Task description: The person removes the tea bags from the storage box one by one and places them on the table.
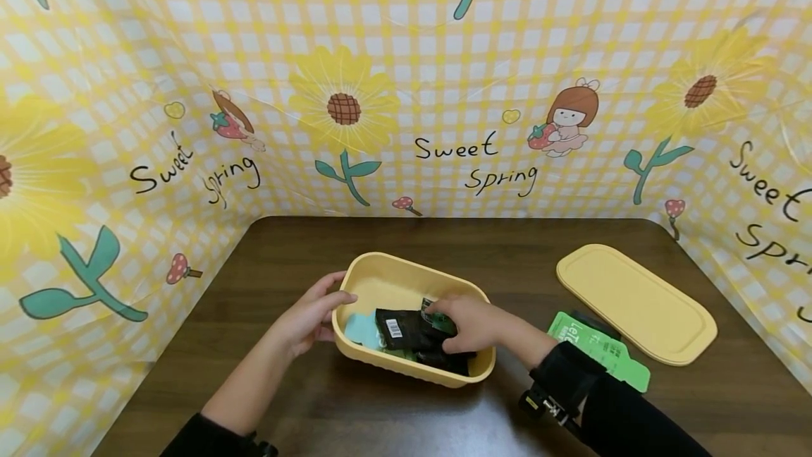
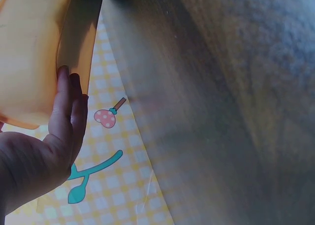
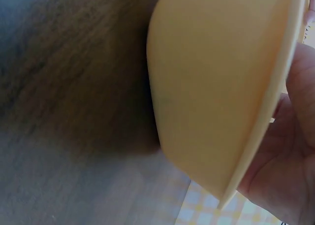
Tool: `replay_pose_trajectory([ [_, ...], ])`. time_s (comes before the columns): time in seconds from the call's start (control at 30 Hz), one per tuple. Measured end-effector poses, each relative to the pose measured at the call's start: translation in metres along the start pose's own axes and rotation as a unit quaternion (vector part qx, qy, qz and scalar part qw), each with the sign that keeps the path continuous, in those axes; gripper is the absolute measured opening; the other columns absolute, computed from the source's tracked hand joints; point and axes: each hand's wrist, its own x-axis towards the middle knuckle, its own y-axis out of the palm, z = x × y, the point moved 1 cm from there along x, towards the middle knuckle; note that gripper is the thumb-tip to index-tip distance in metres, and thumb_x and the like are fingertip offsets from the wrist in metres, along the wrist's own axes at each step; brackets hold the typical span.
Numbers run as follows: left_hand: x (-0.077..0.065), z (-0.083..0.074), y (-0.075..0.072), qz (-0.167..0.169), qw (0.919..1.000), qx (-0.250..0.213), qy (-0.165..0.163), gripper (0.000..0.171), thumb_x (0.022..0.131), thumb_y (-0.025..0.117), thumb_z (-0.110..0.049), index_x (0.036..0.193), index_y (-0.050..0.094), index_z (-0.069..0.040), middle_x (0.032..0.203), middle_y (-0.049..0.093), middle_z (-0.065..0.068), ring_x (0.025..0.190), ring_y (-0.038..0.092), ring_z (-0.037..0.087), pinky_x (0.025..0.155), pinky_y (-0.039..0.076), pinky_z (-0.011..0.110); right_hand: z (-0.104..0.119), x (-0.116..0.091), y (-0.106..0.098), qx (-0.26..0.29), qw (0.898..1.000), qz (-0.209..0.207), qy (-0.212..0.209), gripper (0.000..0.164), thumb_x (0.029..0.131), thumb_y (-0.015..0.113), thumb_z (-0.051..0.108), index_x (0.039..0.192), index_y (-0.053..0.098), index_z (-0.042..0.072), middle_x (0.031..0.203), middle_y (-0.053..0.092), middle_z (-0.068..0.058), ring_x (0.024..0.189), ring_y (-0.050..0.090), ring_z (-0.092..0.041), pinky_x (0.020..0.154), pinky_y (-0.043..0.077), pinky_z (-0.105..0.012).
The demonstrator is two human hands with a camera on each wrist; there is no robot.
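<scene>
A yellow plastic box stands without its lid at the middle of the table. My left hand holds its left end, thumb over the rim and fingers along the outer wall; the left wrist view shows those fingers against the box. My right hand reaches in over the right end and pinches a small black packet with green print. Beneath it lie more black packets, one with a white barcode label, and a light blue packet. In the right wrist view, the box wall hides the fingertips.
To the right lies the yellow lid, flat on the brown table. A green packet and a dark packet lie beside it, near my right forearm. A checked, flower-printed cloth surrounds the table's back and sides.
</scene>
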Motion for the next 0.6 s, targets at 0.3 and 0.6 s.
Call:
replay_pose_trajectory([
  [0.3,0.001,0.002,-0.001,0.002,1.0,0.0,-0.001,0.072,0.1,0.059,-0.025,0.162,0.027,-0.012,0.106,0.071,0.011,0.083,0.073,0.015,0.069,0.062,0.034,0.004,-0.001,-0.001,-0.095,0.991,-0.092,-0.017,0.03,0.087,0.07,-0.002,0.116,0.071,0.003,0.104,0.076,-0.01,0.089,0.072,-0.024,0.078,0.059,-0.037],
  [0.6,-0.001,0.002,-0.001,0.001,1.0,0.004,0.0,0.072,0.1,0.059,-0.026,0.162,0.026,-0.012,0.114,0.069,0.015,0.088,0.073,0.016,0.072,0.062,0.036,0.004,-0.036,-0.021,-0.137,0.949,-0.277,-0.059,0.019,0.086,0.072,-0.004,0.104,0.072,0.002,0.082,0.074,-0.005,0.059,0.055,-0.007,0.053,0.044,-0.023],
])
